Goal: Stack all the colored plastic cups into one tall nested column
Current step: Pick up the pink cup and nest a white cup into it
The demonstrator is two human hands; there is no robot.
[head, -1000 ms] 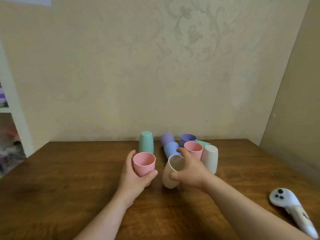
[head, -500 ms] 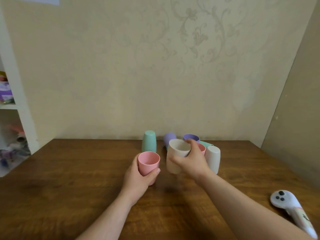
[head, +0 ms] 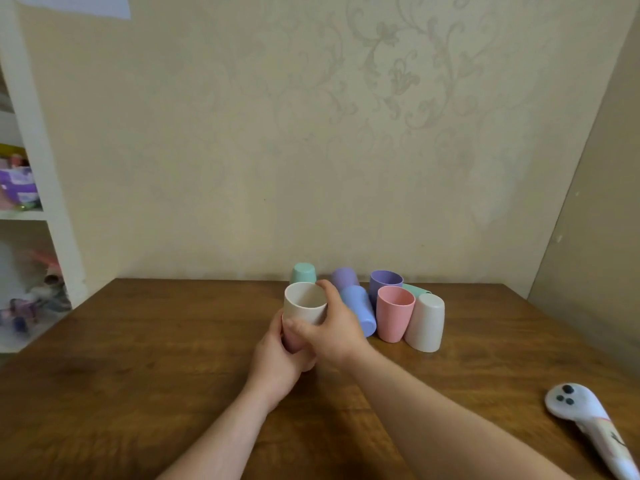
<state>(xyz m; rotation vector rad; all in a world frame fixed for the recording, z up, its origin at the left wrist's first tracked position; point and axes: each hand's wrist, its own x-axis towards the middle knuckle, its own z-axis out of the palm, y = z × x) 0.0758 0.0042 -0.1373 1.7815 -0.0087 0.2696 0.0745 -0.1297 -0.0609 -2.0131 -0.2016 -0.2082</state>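
A: What do the 2 hands have hold of?

B: The right hand [head: 332, 329] is wrapped around a cream plastic cup [head: 305, 304], mouth up, seated in a pink plastic cup [head: 292, 337]. The left hand [head: 278, 358] is closed around that pink one from the near side, so only a sliver of pink shows between the fingers.

A: Does the pair touch the brown wooden table [head: 138, 358]?

B: Cannot tell; the hands hide the base.

A: And the other cups?

B: Clustered at the far middle. A mint cup upside down [head: 303, 273] sits just behind the cream rim. Right of the hands, a blue cup on its side [head: 358, 308] is partly covered by the right hand, and a lilac cup [head: 344, 277] behind it is half hidden. Then an upright purple cup [head: 385, 282], an upright pink cup [head: 394, 317], an inverted, tilted cream cup [head: 426, 322], and a second mint cup [head: 417, 290] lying mostly out of sight behind them.

A: Anything else?

B: A white handheld controller [head: 585, 420] at the near right, cut off by the edge.
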